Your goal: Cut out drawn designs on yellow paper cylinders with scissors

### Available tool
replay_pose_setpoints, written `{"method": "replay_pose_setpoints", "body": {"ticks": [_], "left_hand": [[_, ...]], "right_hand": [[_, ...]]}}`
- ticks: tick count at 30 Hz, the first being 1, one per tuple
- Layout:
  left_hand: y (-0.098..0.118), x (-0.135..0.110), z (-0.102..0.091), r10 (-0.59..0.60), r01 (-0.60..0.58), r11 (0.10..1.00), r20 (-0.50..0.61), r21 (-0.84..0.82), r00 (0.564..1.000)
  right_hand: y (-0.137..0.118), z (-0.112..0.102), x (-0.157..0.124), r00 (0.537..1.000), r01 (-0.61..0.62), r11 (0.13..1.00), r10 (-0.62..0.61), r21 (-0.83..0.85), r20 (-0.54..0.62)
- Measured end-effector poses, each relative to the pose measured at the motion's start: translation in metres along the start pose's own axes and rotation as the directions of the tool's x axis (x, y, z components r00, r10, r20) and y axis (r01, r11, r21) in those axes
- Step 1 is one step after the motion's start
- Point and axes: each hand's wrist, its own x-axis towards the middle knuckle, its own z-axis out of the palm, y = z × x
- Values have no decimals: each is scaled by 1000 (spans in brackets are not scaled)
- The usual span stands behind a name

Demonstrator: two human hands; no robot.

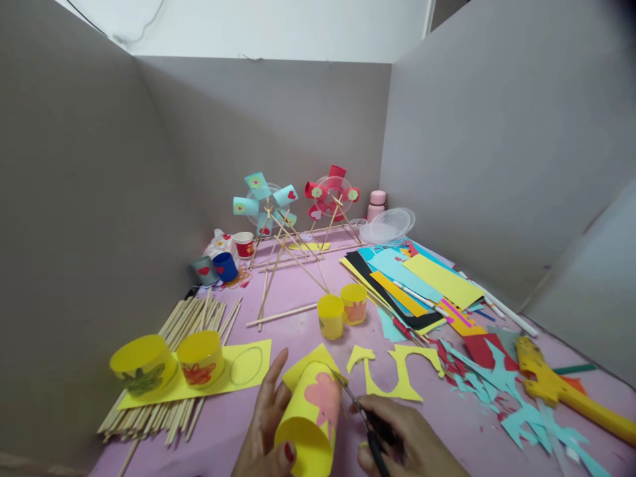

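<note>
My left hand [261, 424] holds a yellow paper cylinder [301, 404] tilted toward me, with a pink flower drawn on its side. At its far end is a flat piece of yellow paper [322, 354] with corners sticking out past the round rim. In my right hand [410, 434] are scissors [358, 405] with dark handles; their blades reach the edge of that flat piece. Yellow paper offcuts [400, 384] with curved cut edges lie just beyond the right hand. Two small yellow paper cups, a nearer one [330, 317] and a farther one [354, 303], stand ahead.
Two yellow cups [201, 358] rest on a yellow strip [248, 364] over wooden sticks [186, 318] at left. Stick-framed wheels, one blue [258, 185] and one red [336, 173], stand behind. Coloured paper sheets [442, 281], blue scraps [531, 417] and a yellow glue gun [541, 377] lie right.
</note>
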Motion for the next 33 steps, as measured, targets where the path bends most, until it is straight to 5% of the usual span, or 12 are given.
{"method": "replay_pose_setpoints", "body": {"ticks": [11,16,20,28,33], "left_hand": [[-6,0,2,6,4,994,87,-108,996],[-3,-2,2,15,-14,999,-9,40,1000],[-1,-3,5,45,-39,996,-80,75,996],[-3,2,-2,12,-8,998,78,-55,997],[0,1,-6,-4,0,999,105,41,994]], "right_hand": [[6,-2,0,998,50,972,-54,-228,-11],[8,-3,0,998,61,969,-63,-241,-1],[6,-2,1,998,55,978,-55,-199,5],[3,-1,-1,988,-44,970,6,237,157],[10,-3,-2,992,10,996,-21,84,126]]}}
